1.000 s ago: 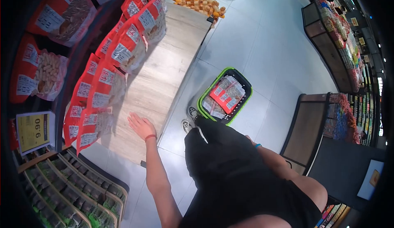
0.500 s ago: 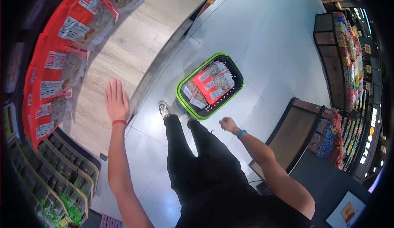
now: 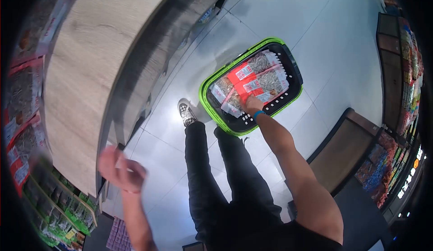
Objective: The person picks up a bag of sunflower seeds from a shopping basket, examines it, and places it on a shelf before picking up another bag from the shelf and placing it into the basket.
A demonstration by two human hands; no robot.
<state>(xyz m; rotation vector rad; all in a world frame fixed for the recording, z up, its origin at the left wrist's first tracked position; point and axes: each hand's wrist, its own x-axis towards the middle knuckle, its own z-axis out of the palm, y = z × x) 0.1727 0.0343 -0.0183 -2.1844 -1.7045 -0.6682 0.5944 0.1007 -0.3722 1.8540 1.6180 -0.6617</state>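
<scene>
On the tiled floor stands a black basket with a green rim [image 3: 204, 98], holding red and clear packets [image 3: 270, 79] of dried goods. My right hand [image 3: 253, 104] reaches into it, its fingers on the lower edge of a red packet; whether they grip it is hidden. My left hand [image 3: 121, 169], blurred by motion, hangs in the air beside the wooden counter's lower edge, fingers curled apart, with nothing visible in it. More red packets [image 3: 25, 88] line the far left of the wooden counter [image 3: 85, 57].
Green-packed goods [image 3: 67, 206] fill shelves at the lower left, with purple items [image 3: 118, 235] nearby. A dark-framed display stand [image 3: 345, 149] is at the right, and shelves of colourful packets [image 3: 408, 79] stand behind it. My legs and a shoe [image 3: 186, 112] are below the basket.
My right hand has moved from beside the basket into it, onto the packets. My left hand has left the counter top and dropped towards my body. The view has shifted closer to the basket.
</scene>
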